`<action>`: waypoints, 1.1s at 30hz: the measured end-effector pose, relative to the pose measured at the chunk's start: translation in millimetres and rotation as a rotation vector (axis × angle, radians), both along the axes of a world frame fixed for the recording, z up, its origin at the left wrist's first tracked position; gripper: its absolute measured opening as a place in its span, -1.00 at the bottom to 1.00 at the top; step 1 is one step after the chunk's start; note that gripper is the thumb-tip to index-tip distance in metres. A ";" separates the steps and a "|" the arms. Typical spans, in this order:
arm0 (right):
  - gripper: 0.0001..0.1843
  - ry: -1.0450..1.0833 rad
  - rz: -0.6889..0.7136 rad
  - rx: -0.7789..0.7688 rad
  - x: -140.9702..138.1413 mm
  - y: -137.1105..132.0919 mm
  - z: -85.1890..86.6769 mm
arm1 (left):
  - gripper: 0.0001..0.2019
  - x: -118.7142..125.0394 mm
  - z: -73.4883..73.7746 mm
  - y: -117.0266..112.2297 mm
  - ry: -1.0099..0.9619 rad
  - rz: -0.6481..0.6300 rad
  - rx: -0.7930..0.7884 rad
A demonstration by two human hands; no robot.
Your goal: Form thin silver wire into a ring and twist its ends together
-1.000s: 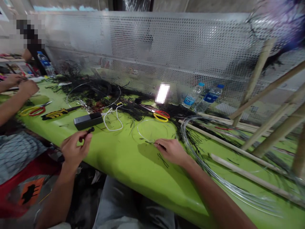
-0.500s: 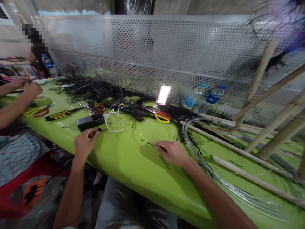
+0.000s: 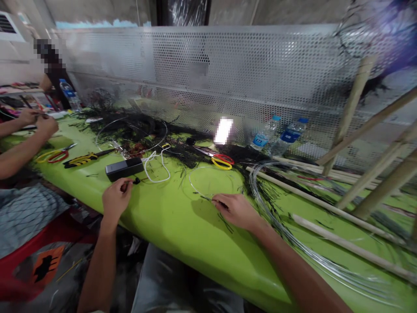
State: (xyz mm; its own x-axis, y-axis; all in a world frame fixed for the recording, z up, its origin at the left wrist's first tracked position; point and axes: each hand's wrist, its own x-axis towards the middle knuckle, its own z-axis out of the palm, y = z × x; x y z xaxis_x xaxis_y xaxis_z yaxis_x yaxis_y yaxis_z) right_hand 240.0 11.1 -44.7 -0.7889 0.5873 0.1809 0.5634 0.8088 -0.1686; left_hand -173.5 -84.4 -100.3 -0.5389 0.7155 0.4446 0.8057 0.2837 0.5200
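1. Nearest, the person's grey-clad legs (image 3: 185, 282) sit against the front edge of the green-covered desk (image 3: 176, 230).
2. The right hand (image 3: 235, 211) is low over the desk, its grip pinching a thin dark strip (image 3: 205, 198) between thumb and fingers. The strip lies along the near side of a pale wire loop (image 3: 190, 180), which spreads over the green surface just beyond; whether the wire itself is in the pinch, I cannot tell.
3. The left hand (image 3: 116, 198) is near the desk's front edge, well apart from the right, its grip pinching a small dark piece (image 3: 137, 180) at the fingertips.
4. Just beyond the left hand lies a dark grey box (image 3: 124, 168), with a white cord (image 3: 156, 181) looped beside it.
5. To the right, a coil of wire (image 3: 306, 256) curves past the right forearm, near a pale stick (image 3: 352, 248).
6. Farther in, red-and-yellow scissors (image 3: 222, 161) lie beyond the wire loop, beside heaped black strands (image 3: 130, 124).
7. At the back, two blue-capped bottles (image 3: 263, 135) lean near a perforated metal panel (image 3: 244, 65).
8. At far left, a co-worker's hands (image 3: 47, 125) meet above the desk.
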 end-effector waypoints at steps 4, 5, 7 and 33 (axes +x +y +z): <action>-0.69 0.017 0.005 0.009 0.8 0.9 -1.9 | -0.67 -0.9 -1.8 -1.6 0.017 -0.004 0.015; -0.69 0.022 0.008 0.012 0.9 1.0 -2.2 | -0.68 -1.3 -2.2 -1.8 0.022 -0.006 0.018; -0.70 0.031 0.015 0.018 1.1 1.2 -2.5 | -0.70 -2.0 -3.1 -1.8 0.030 -0.012 0.021; -0.74 0.273 0.072 0.180 2.4 -2.3 0.0 | -0.78 -1.8 -7.1 -0.5 0.117 -0.038 0.183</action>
State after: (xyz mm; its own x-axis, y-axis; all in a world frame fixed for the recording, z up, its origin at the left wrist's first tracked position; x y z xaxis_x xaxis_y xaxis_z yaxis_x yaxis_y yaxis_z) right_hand 242.5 8.8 -44.7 -0.7353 0.4713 0.4870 0.4577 0.8753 -0.1561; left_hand -175.3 -85.0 -107.4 -0.4501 0.6362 0.6267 0.8719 0.1616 0.4622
